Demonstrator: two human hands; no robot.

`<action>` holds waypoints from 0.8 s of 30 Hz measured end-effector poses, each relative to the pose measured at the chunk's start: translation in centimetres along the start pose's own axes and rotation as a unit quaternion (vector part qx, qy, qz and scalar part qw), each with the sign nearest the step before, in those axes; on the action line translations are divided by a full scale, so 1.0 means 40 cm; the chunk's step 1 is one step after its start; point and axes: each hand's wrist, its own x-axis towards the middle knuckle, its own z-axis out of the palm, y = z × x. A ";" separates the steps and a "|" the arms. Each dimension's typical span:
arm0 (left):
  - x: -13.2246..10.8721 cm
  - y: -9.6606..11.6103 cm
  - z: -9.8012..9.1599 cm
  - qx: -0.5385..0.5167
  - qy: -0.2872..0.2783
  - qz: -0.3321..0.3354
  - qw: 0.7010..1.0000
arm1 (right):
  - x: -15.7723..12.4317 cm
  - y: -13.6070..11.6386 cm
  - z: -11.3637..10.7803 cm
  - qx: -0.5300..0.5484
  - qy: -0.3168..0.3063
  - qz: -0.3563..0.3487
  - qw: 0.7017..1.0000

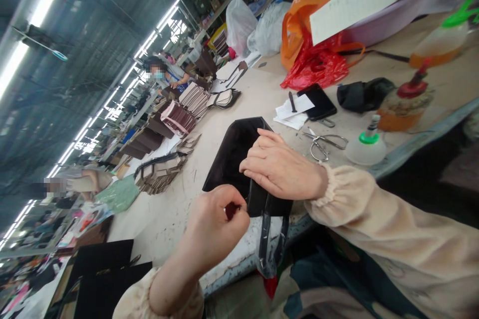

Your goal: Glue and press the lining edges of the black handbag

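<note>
A black flat bag piece with angled corners lies on the table in front of me. My right hand rests over its right part, fingers bent together around a folded edge. My left hand is curled at the piece's near edge, thumb and forefinger pinched; what lies between them is hidden. Black straps under clear plastic hang from the piece over the table edge, with a red tip below.
Scissors, a black phone-like slab and glue bottles stand to the right. Behind them are red and orange bags. Stacked brown pieces lie left. Black panels sit at lower left. Co-workers are farther off.
</note>
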 end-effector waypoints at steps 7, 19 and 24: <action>-0.014 -0.048 0.026 -0.192 0.019 -0.109 0.975 | -0.002 0.002 0.001 0.001 0.009 0.002 1.000; -0.029 -0.045 0.014 -0.099 0.043 -0.055 0.993 | 0.004 -0.001 0.010 0.008 0.013 0.006 1.000; -0.018 -0.035 0.011 -0.080 0.041 -0.041 0.995 | 0.003 -0.002 0.012 0.000 0.008 0.005 1.000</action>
